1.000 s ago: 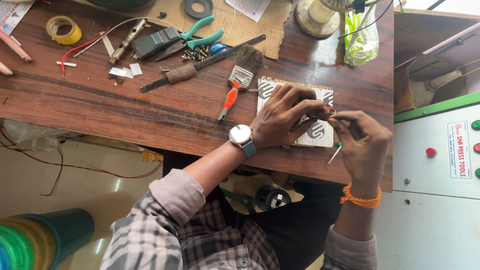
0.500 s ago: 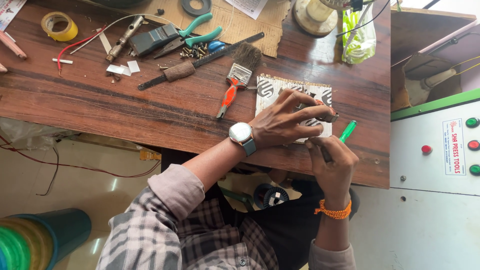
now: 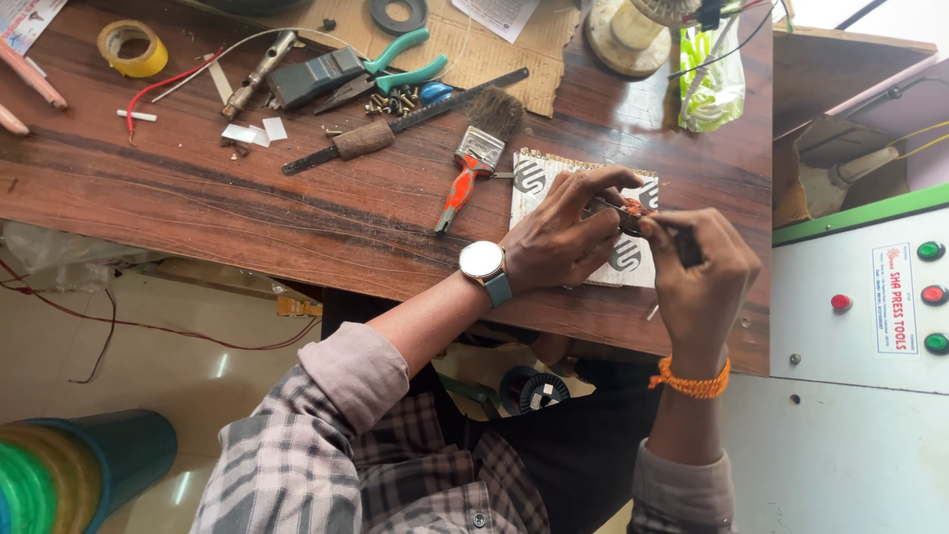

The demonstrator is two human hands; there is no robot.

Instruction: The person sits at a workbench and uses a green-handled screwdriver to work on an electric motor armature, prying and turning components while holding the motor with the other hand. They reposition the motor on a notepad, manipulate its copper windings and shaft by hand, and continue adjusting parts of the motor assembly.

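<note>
Hands meet over the patterned card (image 3: pixel 534 188) that lies at the near edge of the wooden bench (image 3: pixel 247 218), and we take that card as our landmark. Our left hand (image 3: pixel 563 232), wristwatch (image 3: pixel 483 263) just behind it, curls its fingers shut around a small reddish-brown part (image 3: pixel 633 210) held just above the card's right half. Our right hand (image 3: pixel 702 277), with an orange thread band (image 3: pixel 690 381) at the wrist, closes around a dark slim tool (image 3: pixel 684 247) whose tip touches that part; we cannot make out the tool's working end.

Compared with half a second ago, the right hand has come up from below the bench edge to sit level with the card, and the green pen-like piece that stuck out beside it then is no longer visible. The left hand has stayed in place over the card.

Just left of the card lies a paintbrush (image 3: pixel 474 158) with an orange handle. Further left of the card we see a long file (image 3: pixel 395 124), green-handled pliers (image 3: pixel 390 64) and, well apart, a roll of yellow tape (image 3: pixel 131 47). Right of the card stands a grey control box (image 3: pixel 870 307) with coloured buttons.
</note>
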